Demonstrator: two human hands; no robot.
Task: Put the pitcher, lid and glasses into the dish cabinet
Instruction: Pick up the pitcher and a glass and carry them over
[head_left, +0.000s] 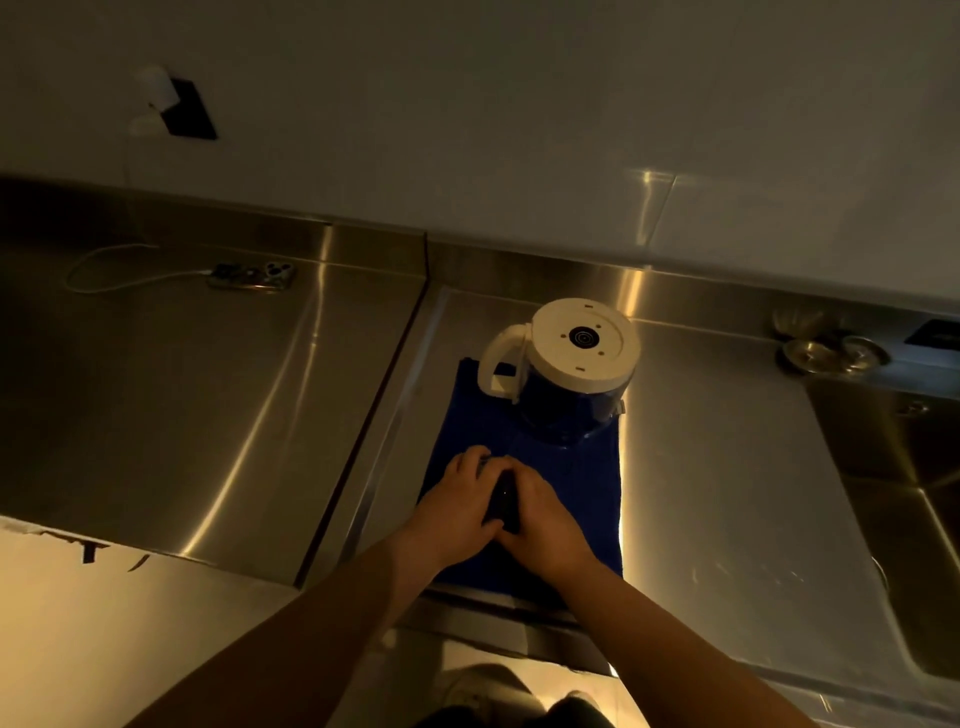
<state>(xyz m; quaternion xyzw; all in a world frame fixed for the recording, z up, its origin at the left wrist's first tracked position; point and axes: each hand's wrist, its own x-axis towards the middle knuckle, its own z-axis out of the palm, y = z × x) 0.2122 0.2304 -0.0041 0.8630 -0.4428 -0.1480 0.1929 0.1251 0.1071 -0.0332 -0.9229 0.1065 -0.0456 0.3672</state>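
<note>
The pitcher (563, 374) stands upside down on a blue towel (587, 478) on the steel counter: clear body, cream base on top, cream handle pointing left. Nearer to me, on the same towel, my left hand (457, 499) and my right hand (545, 519) are pressed together around a small dark object (503, 501). It is mostly hidden by my fingers, so I cannot tell whether it is the lid or a glass. No other glass is clearly visible.
A phone (254, 275) on a white charging cable lies at the back left of the counter, below a wall socket (187, 111). A sink (914, 499) drops away at the right, with metal strainers (831, 353) behind it. The counter's front edge (493, 618) runs under my forearms.
</note>
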